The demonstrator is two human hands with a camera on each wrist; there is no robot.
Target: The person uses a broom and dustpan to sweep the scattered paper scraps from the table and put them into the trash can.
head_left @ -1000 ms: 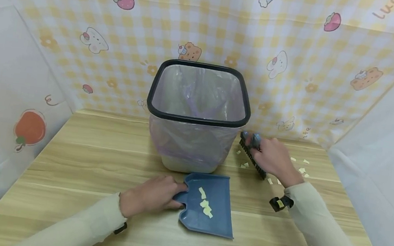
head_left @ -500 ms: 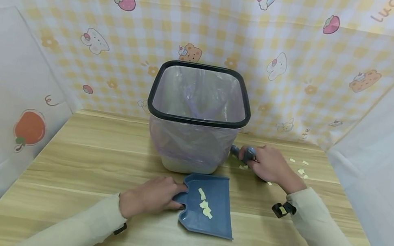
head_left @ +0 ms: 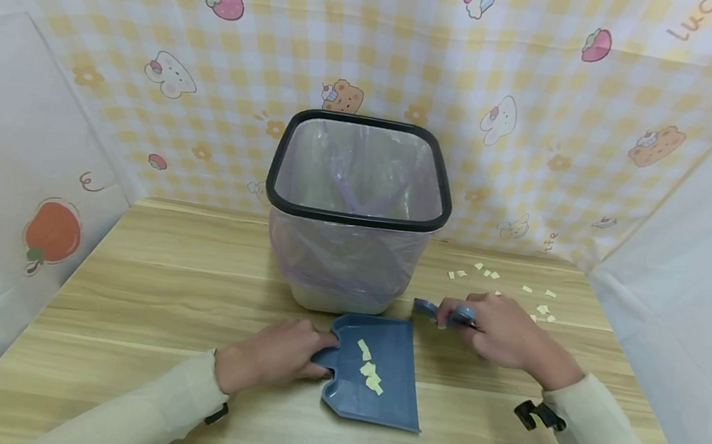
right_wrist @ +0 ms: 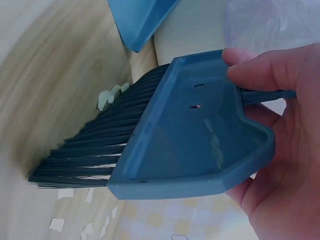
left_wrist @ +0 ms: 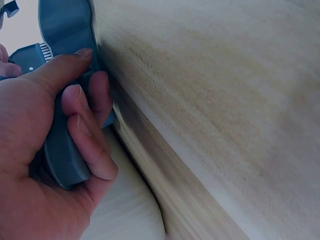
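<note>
My left hand (head_left: 273,354) grips the handle of a blue-grey dustpan (head_left: 400,375) lying on the table; in the left wrist view its fingers curl round the handle (left_wrist: 65,150). A few pale yellow paper scraps (head_left: 370,377) lie in the pan. To the right of the pan's open edge, my right hand (head_left: 509,333) holds a matching hand brush (right_wrist: 185,135). The brush's dark bristles (right_wrist: 107,132) bend against the tabletop in the right wrist view, with pale scraps (right_wrist: 111,96) just beyond them. From the head, the hand hides most of the brush.
A bin (head_left: 356,218) with a black rim and a thin plastic liner stands behind the dustpan. Several more paper scraps (head_left: 543,309) are scattered on the wooden table (head_left: 191,261) at the back right. A yellow checked cloth (head_left: 416,59) hangs behind.
My right hand has drawn the brush toward me, from beside the bin to nearer the pan's open edge. Scraps behind it have come into view. The left hand and dustpan stay put.
</note>
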